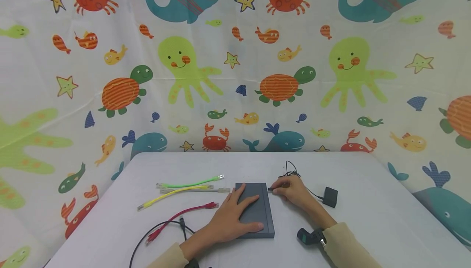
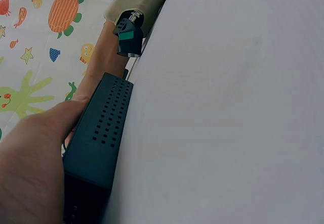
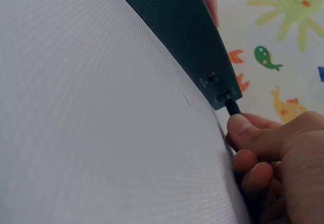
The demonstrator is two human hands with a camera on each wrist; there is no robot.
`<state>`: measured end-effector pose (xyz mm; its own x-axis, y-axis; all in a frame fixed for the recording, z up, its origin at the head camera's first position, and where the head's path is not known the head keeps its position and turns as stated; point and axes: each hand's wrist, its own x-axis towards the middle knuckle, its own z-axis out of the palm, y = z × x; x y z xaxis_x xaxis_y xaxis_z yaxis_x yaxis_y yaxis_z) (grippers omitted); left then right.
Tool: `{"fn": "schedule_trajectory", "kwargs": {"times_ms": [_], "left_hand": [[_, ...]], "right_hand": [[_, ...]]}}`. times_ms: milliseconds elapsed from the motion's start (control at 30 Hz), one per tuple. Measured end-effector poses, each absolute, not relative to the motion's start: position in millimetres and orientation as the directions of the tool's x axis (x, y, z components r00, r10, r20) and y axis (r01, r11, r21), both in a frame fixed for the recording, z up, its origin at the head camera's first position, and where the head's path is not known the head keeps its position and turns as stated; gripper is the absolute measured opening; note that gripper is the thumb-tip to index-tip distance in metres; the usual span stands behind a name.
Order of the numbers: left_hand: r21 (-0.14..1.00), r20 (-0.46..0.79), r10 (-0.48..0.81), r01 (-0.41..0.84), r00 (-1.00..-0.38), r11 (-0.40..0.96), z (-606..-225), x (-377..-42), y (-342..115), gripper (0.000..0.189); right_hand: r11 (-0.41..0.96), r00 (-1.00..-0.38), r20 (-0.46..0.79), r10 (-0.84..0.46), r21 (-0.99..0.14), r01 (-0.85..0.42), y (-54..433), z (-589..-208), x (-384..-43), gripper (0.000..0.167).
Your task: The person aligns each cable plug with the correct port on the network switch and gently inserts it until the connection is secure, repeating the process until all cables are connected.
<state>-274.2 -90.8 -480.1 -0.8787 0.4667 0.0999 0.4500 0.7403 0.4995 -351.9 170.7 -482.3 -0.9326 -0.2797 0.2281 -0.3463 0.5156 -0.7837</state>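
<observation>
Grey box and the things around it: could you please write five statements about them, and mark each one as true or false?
1. The left hand rests on the grey box. True.
2. The right hand pinches a black plug. True.
3. The black plug is at the left side of the grey box. False: it is at the right side.
4. In the head view, the green cable lies farther away than the red cable. True.
5. Both cables lie right of the grey box. False: both lie left of it.

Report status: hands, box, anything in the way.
Left hand rests on grey box. Right hand pinches black plug at the box's side; seating depth unclear. No obstruction visible there.
</observation>
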Motion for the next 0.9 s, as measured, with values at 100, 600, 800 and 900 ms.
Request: {"fn": "schedule_trajectory", "kwargs": {"times_ms": [100,600,800,900], "left_hand": [[0.499,0.102,0.467,0.452,-0.878,0.740,-480.0,-273.9,-91.0,0.076],[0.496,0.100,0.464,0.448,-0.880,0.743,-480.3,-274.2,-90.5,0.075],[0.497,0.105,0.465,0.451,-0.879,0.741,-480.4,-274.3,-90.5,0.075],[0.497,0.107,0.465,0.453,-0.879,0.740,-480.3,-274.3,-90.4,0.075]], "right_hand": [[0.511,-0.928,0.234,-0.289,-0.783,-0.356,170.8,-483.1,-352.6,0.012],[0.501,-0.930,0.226,-0.291,-0.792,-0.349,171.3,-481.9,-351.6,0.012],[0.498,-0.927,0.228,-0.299,-0.791,-0.356,171.8,-481.8,-351.3,0.014],[0.500,-0.927,0.226,-0.299,-0.790,-0.354,171.5,-481.7,-351.3,0.013]]}}
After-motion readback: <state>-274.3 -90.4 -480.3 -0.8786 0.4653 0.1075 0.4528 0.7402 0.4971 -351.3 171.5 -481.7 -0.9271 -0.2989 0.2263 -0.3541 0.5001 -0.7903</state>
